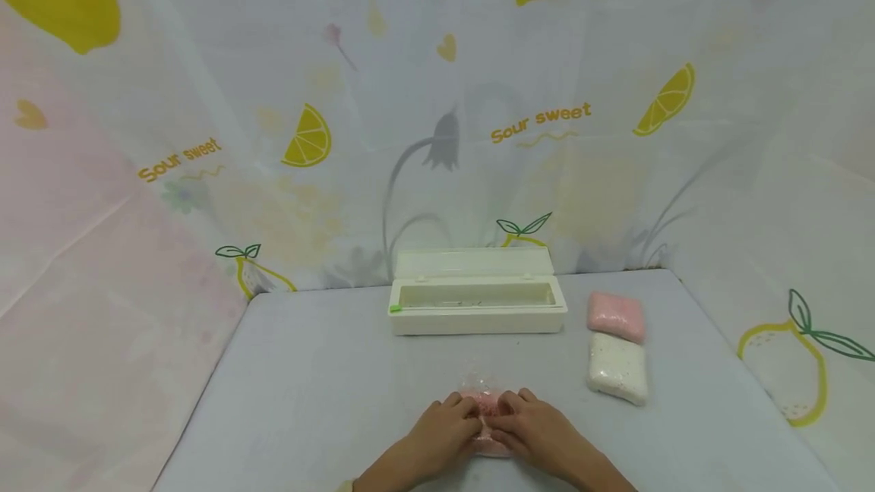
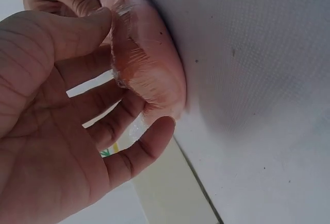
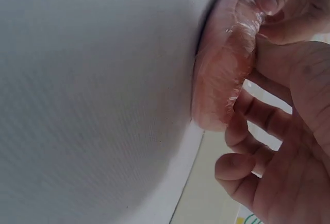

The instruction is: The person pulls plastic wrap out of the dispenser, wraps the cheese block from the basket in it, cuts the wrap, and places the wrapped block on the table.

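Note:
A soft-cornered pink block (image 1: 491,445) lies at the front middle of the table, covered in clear cling film (image 1: 481,384) that spreads a little past its far side. My left hand (image 1: 443,431) pinches the wrinkled film along the top of the block (image 2: 154,54) from the left. From the right, my right hand (image 1: 536,431) pinches film on the same block (image 3: 221,74), its thumb and fingertips close to the left hand's. Both wrist views show the film creased and gathered near the fingertips. The block's top is partly hidden by the hands.
Behind the hands stands a long white cling film dispenser (image 1: 478,323), lid (image 1: 475,262) raised, with a green slider (image 1: 395,309) at its left front. To the right lie another pink block (image 1: 617,315) and a white block (image 1: 617,365), both shiny as if wrapped. A lemon-printed cloth hangs behind.

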The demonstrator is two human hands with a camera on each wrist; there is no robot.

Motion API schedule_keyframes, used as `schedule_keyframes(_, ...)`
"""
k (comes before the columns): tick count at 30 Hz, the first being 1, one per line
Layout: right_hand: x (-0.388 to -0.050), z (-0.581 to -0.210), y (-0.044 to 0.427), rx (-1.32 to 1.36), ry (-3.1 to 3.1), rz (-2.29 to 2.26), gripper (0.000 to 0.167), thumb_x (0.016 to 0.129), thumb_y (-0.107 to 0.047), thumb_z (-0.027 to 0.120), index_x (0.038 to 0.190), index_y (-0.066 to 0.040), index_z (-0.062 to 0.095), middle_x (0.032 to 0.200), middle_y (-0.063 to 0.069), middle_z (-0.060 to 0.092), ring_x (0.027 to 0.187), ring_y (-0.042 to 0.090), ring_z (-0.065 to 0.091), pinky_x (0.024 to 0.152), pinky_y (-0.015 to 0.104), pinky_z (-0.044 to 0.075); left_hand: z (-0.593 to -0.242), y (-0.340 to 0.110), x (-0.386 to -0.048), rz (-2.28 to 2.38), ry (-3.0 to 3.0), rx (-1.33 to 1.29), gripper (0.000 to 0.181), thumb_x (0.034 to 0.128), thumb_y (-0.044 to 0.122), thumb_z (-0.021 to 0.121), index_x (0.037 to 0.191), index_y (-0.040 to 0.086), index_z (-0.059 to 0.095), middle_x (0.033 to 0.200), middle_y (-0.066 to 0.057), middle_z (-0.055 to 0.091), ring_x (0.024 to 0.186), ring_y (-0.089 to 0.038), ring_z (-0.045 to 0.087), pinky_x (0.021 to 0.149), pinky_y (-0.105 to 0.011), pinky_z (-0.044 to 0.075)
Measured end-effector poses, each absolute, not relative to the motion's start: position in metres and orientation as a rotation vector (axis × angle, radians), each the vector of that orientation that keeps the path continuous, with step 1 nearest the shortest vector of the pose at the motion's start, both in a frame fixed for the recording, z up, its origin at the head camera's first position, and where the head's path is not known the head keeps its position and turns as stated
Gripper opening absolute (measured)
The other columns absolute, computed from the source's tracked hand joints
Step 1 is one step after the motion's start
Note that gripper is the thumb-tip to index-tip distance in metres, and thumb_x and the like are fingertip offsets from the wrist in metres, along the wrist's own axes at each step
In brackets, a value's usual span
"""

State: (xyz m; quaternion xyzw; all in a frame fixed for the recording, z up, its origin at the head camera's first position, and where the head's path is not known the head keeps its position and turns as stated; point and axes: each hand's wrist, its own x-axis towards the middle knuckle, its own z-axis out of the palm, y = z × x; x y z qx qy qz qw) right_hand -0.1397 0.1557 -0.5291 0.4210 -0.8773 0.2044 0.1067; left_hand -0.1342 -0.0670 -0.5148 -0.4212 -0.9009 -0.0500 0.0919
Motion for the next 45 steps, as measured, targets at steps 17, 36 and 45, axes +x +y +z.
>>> schedule_keyframes(17, -0.152, -0.503, 0.195, 1.322, -2.679, 1.160, 0.021, 0.098, -0.018, 0.063, 0.117, -0.012, 0.068, 0.109, -0.004, 0.067, 0.093, 0.005, 0.061, 0.075, 0.032, 0.053, -0.503, -0.037, -0.114, 0.120, -2.709, -1.041, 0.027, 0.0813, 0.032, 0.078, 0.101, 0.019, 0.065, 0.095, 0.004, 0.054, 0.085, -0.013, 0.047, 0.064, -0.028, 0.040)
schedule_keyframes(36, -0.158, -0.488, 0.218, 1.075, -2.827, 1.063, 0.017, 0.096, -0.019, 0.066, 0.109, -0.009, 0.071, 0.098, -0.005, 0.069, 0.083, 0.003, 0.060, 0.071, 0.033, 0.053, -0.506, -0.038, -0.115, 0.209, -2.597, -1.157, 0.029, 0.0844, 0.050, 0.071, 0.080, 0.022, 0.068, 0.085, 0.008, 0.054, 0.081, -0.009, 0.051, 0.078, -0.028, 0.042)
schedule_keyframes(45, -0.160, -0.490, 0.215, 1.058, -2.867, 1.026, 0.016, 0.095, -0.019, 0.066, 0.107, -0.010, 0.072, 0.095, -0.008, 0.069, 0.082, 0.002, 0.060, 0.070, 0.032, 0.053, -0.503, -0.037, -0.109, 0.073, -2.744, -0.737, 0.046, 0.0793, 0.058, 0.072, 0.101, 0.019, 0.061, 0.098, -0.002, 0.055, 0.084, -0.021, 0.051, 0.067, -0.034, 0.041)
